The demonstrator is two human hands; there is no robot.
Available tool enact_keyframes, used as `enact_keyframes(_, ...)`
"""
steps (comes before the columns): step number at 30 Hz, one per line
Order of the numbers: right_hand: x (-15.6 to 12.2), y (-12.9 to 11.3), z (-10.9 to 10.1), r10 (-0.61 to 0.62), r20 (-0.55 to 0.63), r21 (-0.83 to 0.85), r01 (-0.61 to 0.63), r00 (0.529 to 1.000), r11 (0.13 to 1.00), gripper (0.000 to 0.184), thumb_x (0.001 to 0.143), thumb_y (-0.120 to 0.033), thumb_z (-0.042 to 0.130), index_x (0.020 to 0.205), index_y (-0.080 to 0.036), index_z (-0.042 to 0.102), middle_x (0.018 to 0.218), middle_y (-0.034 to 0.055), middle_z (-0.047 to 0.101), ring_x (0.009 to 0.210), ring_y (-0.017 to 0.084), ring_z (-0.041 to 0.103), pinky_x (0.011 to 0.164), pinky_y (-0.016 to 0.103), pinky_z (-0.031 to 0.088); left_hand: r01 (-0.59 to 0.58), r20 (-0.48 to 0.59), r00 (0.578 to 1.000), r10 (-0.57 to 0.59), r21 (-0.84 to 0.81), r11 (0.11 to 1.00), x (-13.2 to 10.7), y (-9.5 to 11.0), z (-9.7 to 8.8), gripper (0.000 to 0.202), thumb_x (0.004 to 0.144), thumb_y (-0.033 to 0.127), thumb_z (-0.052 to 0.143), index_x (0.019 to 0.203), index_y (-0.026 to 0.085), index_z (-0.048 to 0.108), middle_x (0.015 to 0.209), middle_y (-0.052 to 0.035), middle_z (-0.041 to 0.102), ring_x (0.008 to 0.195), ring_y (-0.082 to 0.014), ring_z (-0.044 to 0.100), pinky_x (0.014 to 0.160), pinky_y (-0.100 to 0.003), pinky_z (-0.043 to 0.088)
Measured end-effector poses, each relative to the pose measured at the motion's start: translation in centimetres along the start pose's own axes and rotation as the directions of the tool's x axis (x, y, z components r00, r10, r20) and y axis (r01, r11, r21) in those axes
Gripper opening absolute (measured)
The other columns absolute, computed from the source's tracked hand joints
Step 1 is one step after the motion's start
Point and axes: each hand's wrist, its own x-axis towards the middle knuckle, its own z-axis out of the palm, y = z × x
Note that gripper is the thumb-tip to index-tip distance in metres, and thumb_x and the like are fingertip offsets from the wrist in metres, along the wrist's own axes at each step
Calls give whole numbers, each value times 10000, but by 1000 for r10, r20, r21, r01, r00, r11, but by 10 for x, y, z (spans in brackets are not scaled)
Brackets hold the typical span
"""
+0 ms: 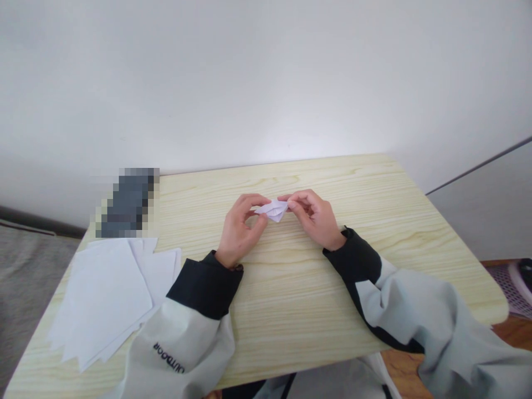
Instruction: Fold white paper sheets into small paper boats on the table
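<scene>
Both my hands meet over the middle of a pale wooden table (291, 310). Between them is a small folded piece of white paper (273, 209), held just above the tabletop. My left hand (240, 228) pinches its left end with thumb and fingers curled. On the other side, my right hand (312, 216) grips the right end, fingers closed on it. Both forearms in grey and black sleeves rest on the table.
A loose pile of several white paper sheets (108, 293) lies at the table's left front. A dark pixelated object (127, 202) sits at the back left corner. A white wall stands behind the table; the floor shows at right.
</scene>
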Motion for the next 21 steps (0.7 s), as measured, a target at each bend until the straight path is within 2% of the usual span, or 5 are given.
enact_keyframes(3,0,-2,0,-44,22,-68,45,999,997,113,909,-318,527,931,-208,545,1045,66,713,897,145,692,769,280,569,-73,77,995,63,131,989,0,2,-1,202,786,172,574,973,171,651,1095,-91,611,1044,-192,589,835,-301,521)
enact_keyframes(9,0,-2,-1,-93,62,-127,100,994,987,81,914,-281,519,948,-214,549,1057,58,711,934,142,689,797,264,561,-157,71,987,144,242,958,0,5,1,186,763,184,623,946,158,644,1066,-102,650,1033,-197,605,911,-336,487)
enact_keyframes(16,0,-2,0,-95,82,-132,106,992,986,83,923,-283,503,944,-212,542,1060,63,707,915,144,689,794,280,563,-120,22,993,119,325,938,0,2,3,134,832,190,566,888,167,686,1026,-74,670,941,-170,636,874,-311,503)
enact_keyframes(21,1,-3,0,-63,67,-74,67,996,995,102,924,-303,505,937,-208,538,1038,60,711,873,135,689,794,287,570,-62,-8,998,67,286,956,1,1,4,185,878,238,529,859,166,698,987,-74,676,911,-163,632,815,-286,513)
